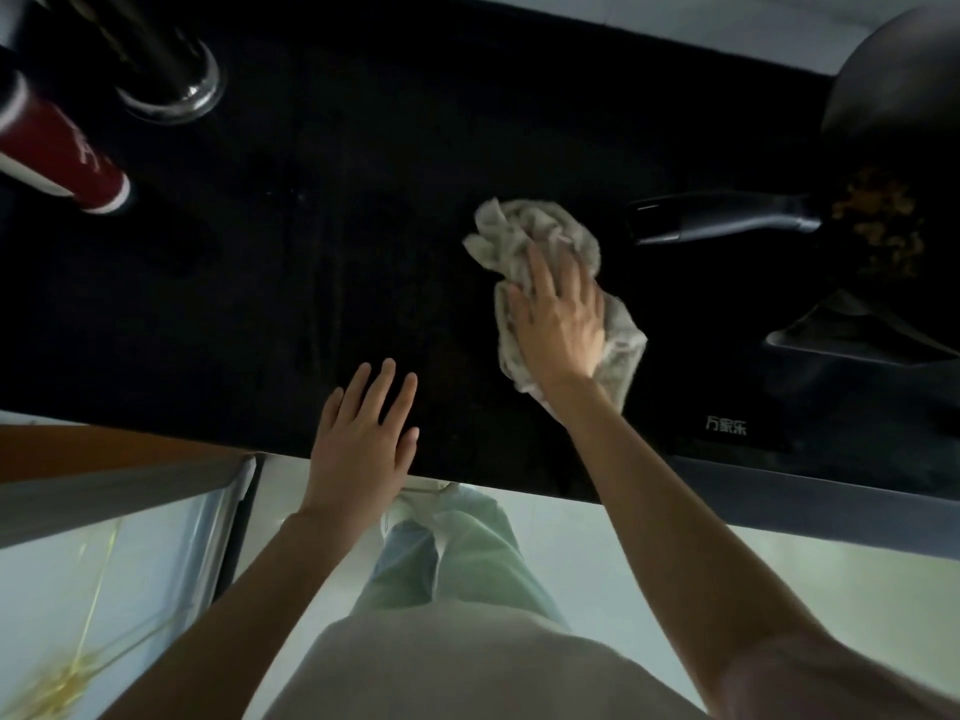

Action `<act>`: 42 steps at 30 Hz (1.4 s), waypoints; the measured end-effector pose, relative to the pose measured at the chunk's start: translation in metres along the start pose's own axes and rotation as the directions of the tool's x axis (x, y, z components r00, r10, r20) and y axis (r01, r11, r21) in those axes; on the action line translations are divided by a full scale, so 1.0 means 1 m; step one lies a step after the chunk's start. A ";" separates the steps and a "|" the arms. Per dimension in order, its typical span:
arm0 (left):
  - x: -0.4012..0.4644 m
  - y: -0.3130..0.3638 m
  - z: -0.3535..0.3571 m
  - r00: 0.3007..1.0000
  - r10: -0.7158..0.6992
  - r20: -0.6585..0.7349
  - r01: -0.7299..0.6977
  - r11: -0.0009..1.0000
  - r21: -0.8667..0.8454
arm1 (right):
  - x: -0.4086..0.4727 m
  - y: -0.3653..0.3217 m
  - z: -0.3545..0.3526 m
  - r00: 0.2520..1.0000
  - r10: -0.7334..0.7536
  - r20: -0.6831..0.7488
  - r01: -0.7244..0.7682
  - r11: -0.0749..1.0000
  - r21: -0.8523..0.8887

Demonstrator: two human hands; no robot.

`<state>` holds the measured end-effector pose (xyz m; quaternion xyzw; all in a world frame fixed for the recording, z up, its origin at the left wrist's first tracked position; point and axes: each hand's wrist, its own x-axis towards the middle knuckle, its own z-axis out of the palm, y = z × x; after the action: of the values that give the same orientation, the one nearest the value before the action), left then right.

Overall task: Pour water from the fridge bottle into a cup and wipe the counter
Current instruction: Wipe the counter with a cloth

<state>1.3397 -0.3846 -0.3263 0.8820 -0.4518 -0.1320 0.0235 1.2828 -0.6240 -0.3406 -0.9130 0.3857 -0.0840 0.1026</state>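
My right hand point(558, 319) is pressed flat, fingers straight, on a crumpled grey rag point(524, 236) on the black counter point(311, 252), just left of the pan handle point(722, 223). My left hand point(363, 433) is open with fingers spread, holding nothing, at the counter's near edge. A red cup point(67, 158) stands far off to the left, beside a shiny metal container point(171, 80).

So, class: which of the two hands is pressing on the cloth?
The right hand, fingers spread flat on the grey cloth; the left hand lies on bare counter.
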 end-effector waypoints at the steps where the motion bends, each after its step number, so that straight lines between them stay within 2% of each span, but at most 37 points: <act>1: 0.000 0.000 0.001 1.000 0.001 -0.006 -0.001 1.000 0.001 | 0.005 -0.014 0.005 0.999 -0.051 -0.009 0.051 0.999 0.009; 5: 0.000 0.000 0.000 1.000 0.002 -0.012 -0.002 1.000 -0.005 | -0.041 -0.017 0.007 0.969 -0.243 -0.046 0.244 0.970 0.007; 7: 0.000 0.001 -0.002 1.000 0.003 -0.018 -0.003 1.000 0.002 | -0.064 0.008 0.001 0.972 -0.220 -0.076 0.221 0.975 -0.005; 9: 0.000 0.001 -0.003 1.000 -0.001 -0.011 0.000 1.000 -0.011 | -0.050 0.021 0.000 0.989 -0.118 -0.085 0.116 0.993 -0.025; 12: 0.001 0.000 -0.002 1.000 0.001 -0.009 -0.002 1.000 -0.019 | 0.000 -0.002 0.007 0.998 0.021 -0.054 -0.020 1.000 0.014; 15: 0.002 -0.001 0.000 1.000 0.008 -0.013 -0.008 1.000 -0.017 | -0.003 -0.036 0.013 0.995 -0.077 -0.058 0.079 0.996 0.030; 18: 0.001 -0.003 -0.002 0.999 0.027 -0.029 -0.027 1.000 -0.007 | -0.072 -0.023 0.005 0.983 -0.181 -0.043 0.181 0.983 0.010; 20: 0.001 -0.003 -0.002 0.999 0.039 -0.033 -0.039 0.999 0.000 | -0.108 0.015 -0.005 0.991 -0.116 -0.062 0.115 0.993 -0.031; 23: 0.001 -0.003 -0.001 0.999 0.043 -0.025 -0.042 0.999 0.008 | -0.105 0.066 -0.019 0.995 0.066 -0.081 -0.073 0.994 -0.082; 25: 0.001 -0.004 -0.001 0.999 0.042 -0.024 -0.042 0.999 0.018 | -0.076 0.064 -0.018 0.974 0.206 -0.095 -0.211 0.977 -0.043; 27: 0.000 -0.004 -0.001 0.999 0.041 -0.023 -0.041 0.999 0.018 | -0.058 0.032 -0.009 0.963 0.254 -0.094 -0.255 0.967 0.006; 28: 0.000 -0.004 -0.001 0.999 0.042 -0.022 -0.041 0.999 0.015 | -0.059 0.015 -0.004 0.972 0.218 -0.088 -0.217 0.976 0.027; 30: 0.000 -0.003 -0.002 0.999 0.044 -0.016 -0.044 0.999 0.007 | -0.083 -0.006 0.002 0.996 0.047 -0.073 -0.046 0.999 0.014; 32: 0.000 -0.003 -0.003 0.999 0.039 -0.018 -0.039 0.999 -0.002 | -0.116 0.002 -0.002 0.995 -0.097 -0.039 0.096 0.995 -0.023; 34: -0.001 -0.002 -0.004 0.999 0.036 -0.009 -0.036 0.999 -0.014 | -0.131 0.031 -0.012 0.995 -0.084 -0.047 0.081 0.994 -0.067; 36: -0.001 -0.002 -0.005 1.000 0.028 -0.002 -0.028 0.999 -0.021 | -0.122 0.049 -0.021 0.997 0.032 -0.068 -0.038 0.995 -0.091; 39: 0.000 -0.002 -0.004 1.000 0.028 0.001 -0.028 0.999 -0.018 | -0.079 0.028 -0.014 0.983 0.179 -0.040 -0.180 0.983 -0.018; 42: 0.000 -0.003 -0.003 1.000 0.027 -0.003 -0.027 0.999 -0.019 | -0.078 -0.020 0.005 0.999 -0.004 -0.042 0.004 1.000 -0.003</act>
<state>1.3430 -0.3835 -0.3243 0.8756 -0.4626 -0.1349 0.0341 1.2442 -0.5533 -0.3461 -0.9120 0.3861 -0.1029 0.0931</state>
